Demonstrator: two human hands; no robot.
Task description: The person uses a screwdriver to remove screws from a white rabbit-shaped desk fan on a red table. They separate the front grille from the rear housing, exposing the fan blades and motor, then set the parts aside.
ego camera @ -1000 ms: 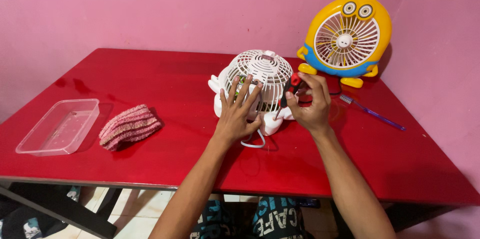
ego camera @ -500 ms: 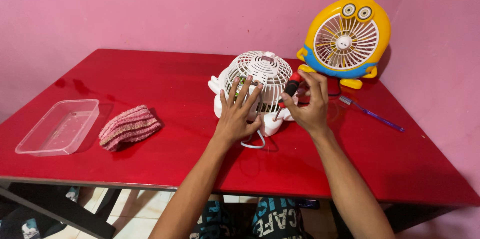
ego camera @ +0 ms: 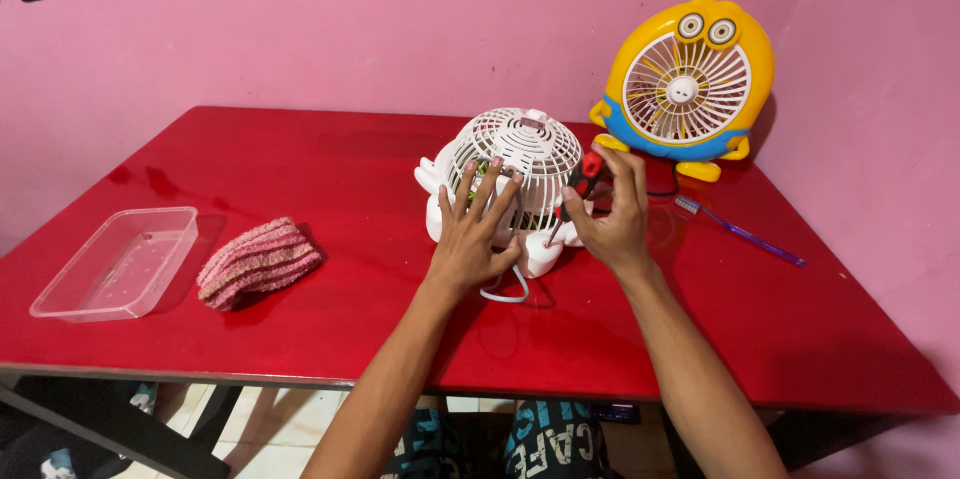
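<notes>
A small white fan (ego camera: 520, 154) lies with its domed grille up in the middle of the red table (ego camera: 330, 179). My left hand (ego camera: 472, 234) rests flat against the front of the grille, fingers spread. My right hand (ego camera: 610, 214) grips a screwdriver (ego camera: 578, 182) with a red and black handle; its tip points down at the fan's white base on the right side. A white cord (ego camera: 505, 289) loops out from under the fan toward me.
A yellow and blue cartoon-shaped fan (ego camera: 685, 84) stands upright at the back right against the pink wall. A purple toothbrush (ego camera: 738, 230) lies to its front. At the left sit a pink striped knitted cloth (ego camera: 258, 259) and a clear plastic tub (ego camera: 120, 264).
The hands and screwdriver stay at the fan; my right fingers shift slightly on the handle. The camera view has tilted a little, so everything sits slightly lower in the picture.
</notes>
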